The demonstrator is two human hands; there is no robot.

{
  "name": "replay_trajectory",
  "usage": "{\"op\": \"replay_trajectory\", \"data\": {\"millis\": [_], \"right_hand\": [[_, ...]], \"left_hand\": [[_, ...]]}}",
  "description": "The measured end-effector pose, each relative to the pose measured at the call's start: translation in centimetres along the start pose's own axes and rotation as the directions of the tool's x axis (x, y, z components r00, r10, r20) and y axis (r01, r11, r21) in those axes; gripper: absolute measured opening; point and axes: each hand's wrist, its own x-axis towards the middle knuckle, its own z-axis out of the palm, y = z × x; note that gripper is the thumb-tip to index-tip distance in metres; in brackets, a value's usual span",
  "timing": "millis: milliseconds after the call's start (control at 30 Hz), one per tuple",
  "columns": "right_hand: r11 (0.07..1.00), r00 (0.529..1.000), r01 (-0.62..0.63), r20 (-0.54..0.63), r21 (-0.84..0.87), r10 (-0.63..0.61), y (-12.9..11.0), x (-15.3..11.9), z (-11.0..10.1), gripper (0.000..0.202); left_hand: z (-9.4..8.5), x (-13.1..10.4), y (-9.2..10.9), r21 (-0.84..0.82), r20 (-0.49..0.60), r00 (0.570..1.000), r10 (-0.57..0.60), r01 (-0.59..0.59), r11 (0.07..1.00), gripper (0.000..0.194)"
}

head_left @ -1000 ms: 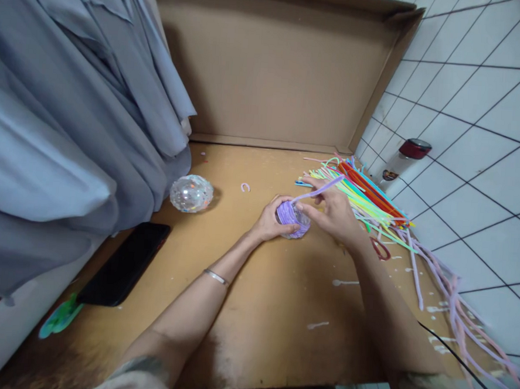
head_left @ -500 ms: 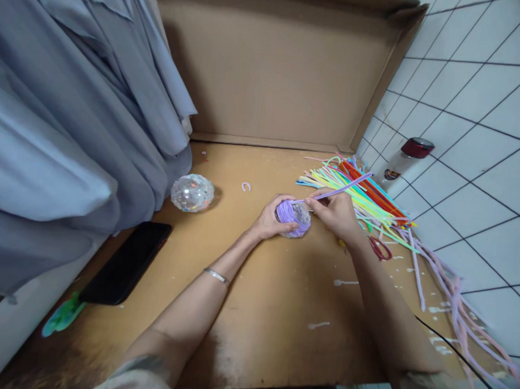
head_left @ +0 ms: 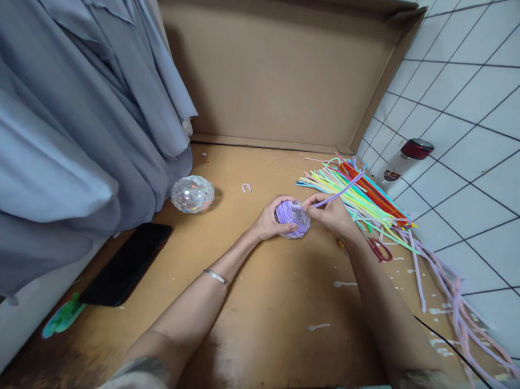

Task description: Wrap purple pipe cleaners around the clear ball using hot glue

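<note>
My left hand (head_left: 271,220) is wrapped round a small clear ball (head_left: 301,216) that is partly covered with rows of purple pipe cleaner. Its thumb lies across the front of the purple rows. At the ball's right side, my right hand (head_left: 329,213) pinches a purple pipe cleaner (head_left: 346,188), whose free end sticks up to the right. The fingertips of that hand are close against the ball; whether they touch it I cannot tell. Another clear round ball (head_left: 192,194) with coloured specks sits on the table to the left.
Behind my right hand lies a pile of colourful pipe cleaners (head_left: 331,180), with red-handled scissors (head_left: 380,249) beside it. A red-lidded bottle (head_left: 405,162) stands by the tiled wall. A black phone (head_left: 126,264) lies left, near a grey curtain (head_left: 88,119). Cardboard (head_left: 271,72) stands at the back.
My right hand has shifted slightly down and left toward the ball, and the pipe cleaner's free end has swung a little left and steeper. My left hand keeps its hold.
</note>
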Motion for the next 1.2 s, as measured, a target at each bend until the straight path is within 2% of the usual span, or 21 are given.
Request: {"op": "replay_trajectory", "data": {"millis": [400,1200], "right_hand": [[0.993,0.998,0.034,0.047,-0.113,-0.029,0.8,0.0,0.2,0.010],[0.997,0.992,0.059,0.116,-0.050,-0.053,1.3,-0.2,0.5,0.010]], "left_hand": [[-0.1,0.0,-0.4,0.020,0.008,1.000,0.027,-0.027,0.999,0.073],[-0.1,-0.1,-0.2,0.051,0.007,1.000,0.018,-0.018,0.999,0.071]]}}
